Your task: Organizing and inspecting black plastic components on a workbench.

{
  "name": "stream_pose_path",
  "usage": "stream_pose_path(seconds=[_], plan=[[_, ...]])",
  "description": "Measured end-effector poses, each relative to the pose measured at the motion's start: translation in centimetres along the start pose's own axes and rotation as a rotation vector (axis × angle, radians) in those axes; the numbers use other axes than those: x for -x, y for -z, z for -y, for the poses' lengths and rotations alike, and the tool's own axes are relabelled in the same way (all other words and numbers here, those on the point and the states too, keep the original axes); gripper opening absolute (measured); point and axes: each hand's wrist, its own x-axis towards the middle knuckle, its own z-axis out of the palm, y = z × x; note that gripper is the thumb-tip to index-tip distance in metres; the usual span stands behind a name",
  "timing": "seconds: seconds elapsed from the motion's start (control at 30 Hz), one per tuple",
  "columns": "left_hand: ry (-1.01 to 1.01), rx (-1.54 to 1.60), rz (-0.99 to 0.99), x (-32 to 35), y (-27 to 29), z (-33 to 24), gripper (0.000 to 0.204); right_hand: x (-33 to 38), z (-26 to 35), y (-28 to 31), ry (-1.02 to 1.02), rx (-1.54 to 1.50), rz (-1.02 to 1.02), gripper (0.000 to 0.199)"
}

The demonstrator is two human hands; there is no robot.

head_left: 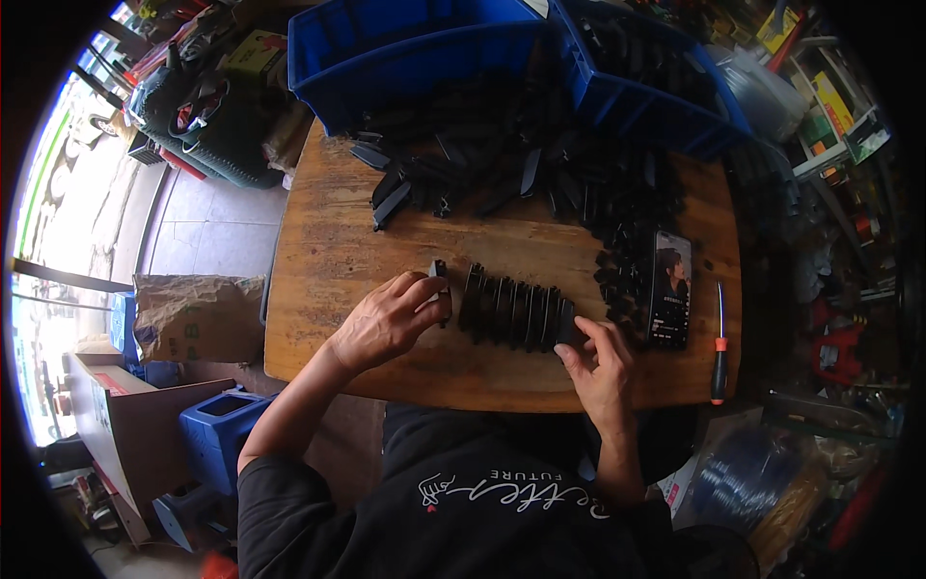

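Observation:
On the wooden table (328, 318), a row of flat black plastic pieces (511, 309) stands side by side, packed closely. My left hand (391, 318) is closed on a single black piece (439, 272), held upright just left of the row and apart from it. My right hand (600, 362) is at the row's right end, thumb and fingers pinching the end piece (568, 322). Its grip is partly hidden by the fingers.
Loose black pieces (473, 164) heap across the far side. Behind them stand two blue bins (415, 58), the right one (666, 96) holding black parts. Small black parts (622, 285), a lit phone (670, 289) and a screwdriver (720, 367) lie at the right.

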Motion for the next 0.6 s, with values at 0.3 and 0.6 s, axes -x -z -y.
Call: stream_pose_path(seconds=[0.3,0.6], plan=[[0.115,0.087,-0.114,0.9,-0.1,-0.2,0.031,-0.4,0.4,0.3,-0.092,-0.079,0.06,0.032],[0.636,-0.117,-0.299,-1.6,0.9,5.6,0.029,-0.7,-0.8,0.8,0.066,0.168,-0.102,0.016]])
